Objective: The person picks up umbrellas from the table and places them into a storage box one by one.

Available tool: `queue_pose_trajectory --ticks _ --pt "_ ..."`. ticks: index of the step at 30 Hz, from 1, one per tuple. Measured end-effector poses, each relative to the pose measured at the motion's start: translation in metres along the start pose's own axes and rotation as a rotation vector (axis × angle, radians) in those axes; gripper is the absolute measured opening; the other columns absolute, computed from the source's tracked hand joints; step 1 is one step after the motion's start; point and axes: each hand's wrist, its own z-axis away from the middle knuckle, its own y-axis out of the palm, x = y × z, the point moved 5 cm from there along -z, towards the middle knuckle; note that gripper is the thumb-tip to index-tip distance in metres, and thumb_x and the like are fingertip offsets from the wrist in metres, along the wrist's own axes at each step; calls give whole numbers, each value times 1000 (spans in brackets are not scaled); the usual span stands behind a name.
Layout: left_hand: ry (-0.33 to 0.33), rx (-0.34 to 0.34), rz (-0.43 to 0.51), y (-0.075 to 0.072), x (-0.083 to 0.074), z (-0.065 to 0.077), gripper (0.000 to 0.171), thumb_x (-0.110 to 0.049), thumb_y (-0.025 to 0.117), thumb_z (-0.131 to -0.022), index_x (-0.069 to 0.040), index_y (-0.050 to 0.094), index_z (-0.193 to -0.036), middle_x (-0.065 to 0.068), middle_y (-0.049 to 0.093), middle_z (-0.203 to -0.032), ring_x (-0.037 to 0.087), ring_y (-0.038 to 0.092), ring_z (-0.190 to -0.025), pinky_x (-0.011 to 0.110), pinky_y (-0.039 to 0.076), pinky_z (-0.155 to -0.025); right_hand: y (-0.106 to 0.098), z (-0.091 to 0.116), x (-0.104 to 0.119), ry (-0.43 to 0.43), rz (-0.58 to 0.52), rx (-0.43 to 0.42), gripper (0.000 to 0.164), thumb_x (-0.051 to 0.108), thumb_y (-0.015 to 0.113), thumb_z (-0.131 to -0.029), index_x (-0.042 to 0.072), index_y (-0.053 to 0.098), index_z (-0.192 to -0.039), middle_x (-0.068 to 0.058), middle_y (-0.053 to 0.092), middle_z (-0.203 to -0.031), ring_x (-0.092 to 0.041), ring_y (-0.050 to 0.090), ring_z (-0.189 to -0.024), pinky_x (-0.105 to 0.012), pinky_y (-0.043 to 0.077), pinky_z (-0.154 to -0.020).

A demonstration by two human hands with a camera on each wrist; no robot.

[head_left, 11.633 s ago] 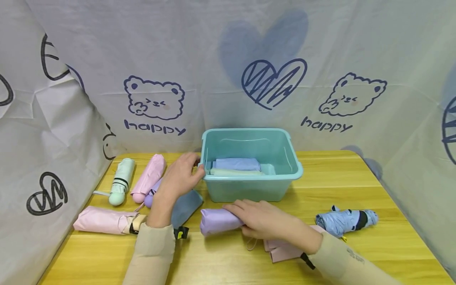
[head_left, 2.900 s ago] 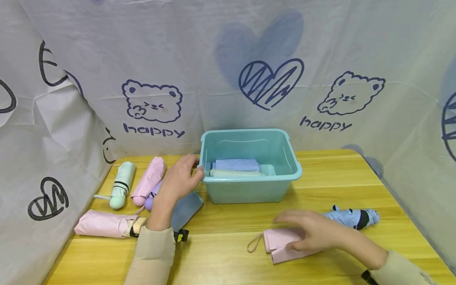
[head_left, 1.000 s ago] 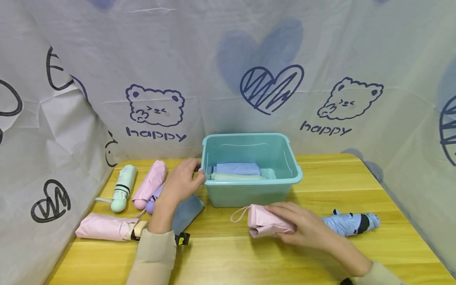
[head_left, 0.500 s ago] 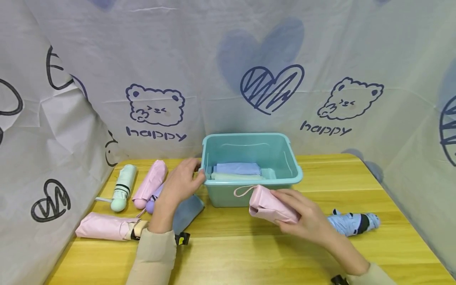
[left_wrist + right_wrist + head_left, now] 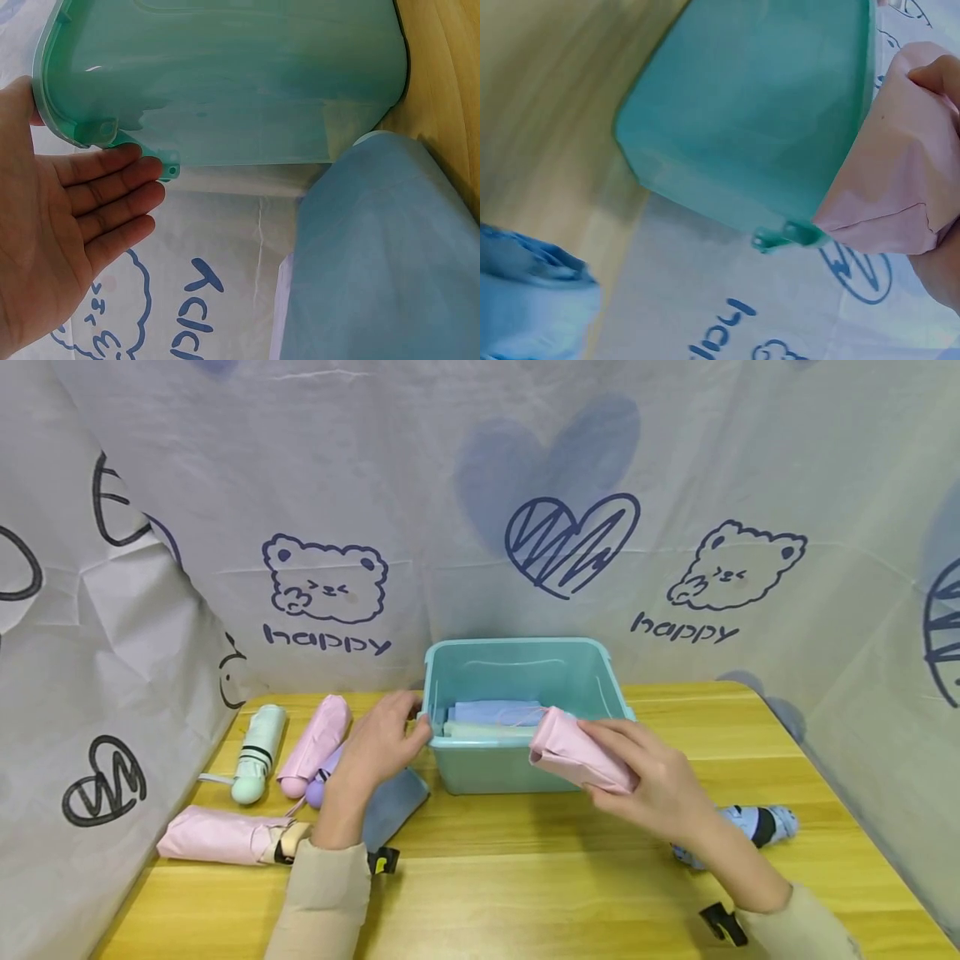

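My right hand (image 5: pixel 660 781) grips a pink folded umbrella (image 5: pixel 577 752) with a thin wrist loop, raised in front of the teal bin (image 5: pixel 517 777). It overlaps the bin's front rim in the head view, and its loop shows over the inside. The right wrist view shows fingers curled round the pink umbrella (image 5: pixel 900 165). At the bin's front left corner, my left hand (image 5: pixel 381 739) touches the rim with its thumb, its fingers (image 5: pixel 120 199) nearly straight along the outside. Inside lie a blue bundle (image 5: pixel 480 711) and a pale green bundle (image 5: pixel 480 729), partly hidden by the front wall.
On the left of the wooden table (image 5: pixel 465 902) lie a mint umbrella (image 5: pixel 258 747), two pink umbrellas (image 5: pixel 318 743) (image 5: pixel 217 835), a purple one and a grey-blue one (image 5: pixel 393 806), partly behind my left arm. A light blue umbrella (image 5: pixel 772 825) lies right, partly behind my right forearm.
My right hand earlier held a purple umbrella, now out of sight. It then picked the pink umbrella off the table and lifted it toward the bin. My left hand has stayed at the rim.
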Motion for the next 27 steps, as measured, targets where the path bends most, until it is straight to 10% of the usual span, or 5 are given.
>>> queue_pose_trajectory --ticks 9,27 --pt "10 4 -10 2 0 0 33 -31 50 -97 -8 66 -115 6 63 -109 24 58 -97 45 53 -86 -14 -28 -2 24 94 31 75 16 88 -72 6 62 -141 -16 68 -126 -31 69 -99 -47 61 -73" --pt "23 -5 3 1 1 -1 33 -30 53 -97 -5 66 -112 8 64 -105 25 57 -94 44 52 -83 3 -99 -44 351 159 465 79 28 81 -81 7 51 -151 -21 62 -132 -35 62 -106 -56 54 -87"
